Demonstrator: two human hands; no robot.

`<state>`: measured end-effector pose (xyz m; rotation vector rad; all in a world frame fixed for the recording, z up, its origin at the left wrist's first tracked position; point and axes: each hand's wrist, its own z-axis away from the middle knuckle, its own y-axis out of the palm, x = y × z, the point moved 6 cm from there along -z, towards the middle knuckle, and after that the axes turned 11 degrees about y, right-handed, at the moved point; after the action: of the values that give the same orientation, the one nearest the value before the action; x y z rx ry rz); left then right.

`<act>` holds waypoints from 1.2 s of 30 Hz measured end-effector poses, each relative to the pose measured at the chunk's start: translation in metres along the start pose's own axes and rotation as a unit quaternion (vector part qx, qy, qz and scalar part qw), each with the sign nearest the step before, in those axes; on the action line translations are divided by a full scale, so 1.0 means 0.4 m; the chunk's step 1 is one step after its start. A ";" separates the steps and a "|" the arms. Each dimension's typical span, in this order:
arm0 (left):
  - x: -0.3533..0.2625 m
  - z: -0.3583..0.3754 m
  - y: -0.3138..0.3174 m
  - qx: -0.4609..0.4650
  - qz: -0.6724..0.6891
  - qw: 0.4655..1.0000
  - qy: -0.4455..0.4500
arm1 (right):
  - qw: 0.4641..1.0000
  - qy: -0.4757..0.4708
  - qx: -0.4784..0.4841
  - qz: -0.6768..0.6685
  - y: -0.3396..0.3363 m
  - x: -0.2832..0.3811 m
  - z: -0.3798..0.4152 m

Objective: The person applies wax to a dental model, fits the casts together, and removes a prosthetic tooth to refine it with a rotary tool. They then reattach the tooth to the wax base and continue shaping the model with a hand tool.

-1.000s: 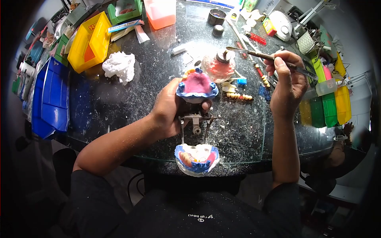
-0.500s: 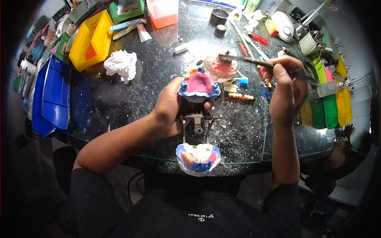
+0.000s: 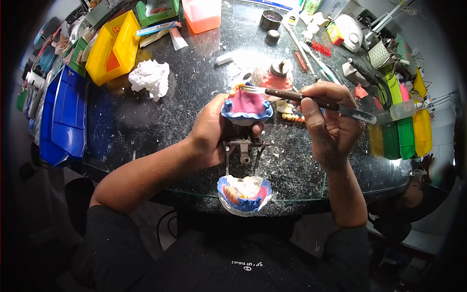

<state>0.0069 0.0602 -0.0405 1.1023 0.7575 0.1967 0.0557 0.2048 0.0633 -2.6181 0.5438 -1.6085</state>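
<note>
My left hand (image 3: 209,131) is closed around a hinged dental articulator (image 3: 244,148), raising its far half. On that half sits a dental cast (image 3: 247,104) with pink wax, blue edges and yellowish teeth along its far left rim. The other cast (image 3: 243,192), blue, pink and white, hangs toward me near the bench edge. Between the fingers of my right hand (image 3: 333,121) is a wax knife (image 3: 287,95) with a dark brown handle. Its metal tip is at the teeth on the upper cast; whether it touches cannot be told.
A round glass spirit lamp (image 3: 272,80) with pinkish contents stands just behind the cast. A strip of teeth (image 3: 293,118) lies beside it. Crumpled white tissue (image 3: 150,79), a yellow bin (image 3: 114,48) and a blue bin (image 3: 62,114) are at left. Tools and a cable crowd the right.
My right hand has moved left and toward me, bringing the wax knife's tip from the lamp's top to the teeth on the cast. My left hand and the articulator have barely shifted.
</note>
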 end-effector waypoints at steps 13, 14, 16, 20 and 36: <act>0.003 -0.004 -0.005 -0.008 0.002 1.000 0.002 | 1.000 0.002 0.010 -0.013 0.003 0.001 0.003; 0.003 -0.004 -0.005 -0.006 0.003 1.000 0.001 | 1.000 0.003 0.009 -0.014 0.003 0.001 0.003; 0.004 -0.005 -0.003 -0.003 0.006 1.000 0.000 | 1.000 0.006 0.011 -0.015 0.004 -0.001 0.004; 0.003 -0.004 -0.003 -0.005 0.005 1.000 -0.001 | 1.000 0.009 0.015 -0.012 0.006 -0.004 0.005; 0.000 -0.001 -0.001 0.003 -0.001 1.000 -0.008 | 1.000 0.003 0.013 -0.005 0.004 0.000 0.007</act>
<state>0.0068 0.0603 -0.0409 1.1068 0.7458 0.1841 0.0577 0.2028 0.0617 -2.6019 0.5067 -1.6149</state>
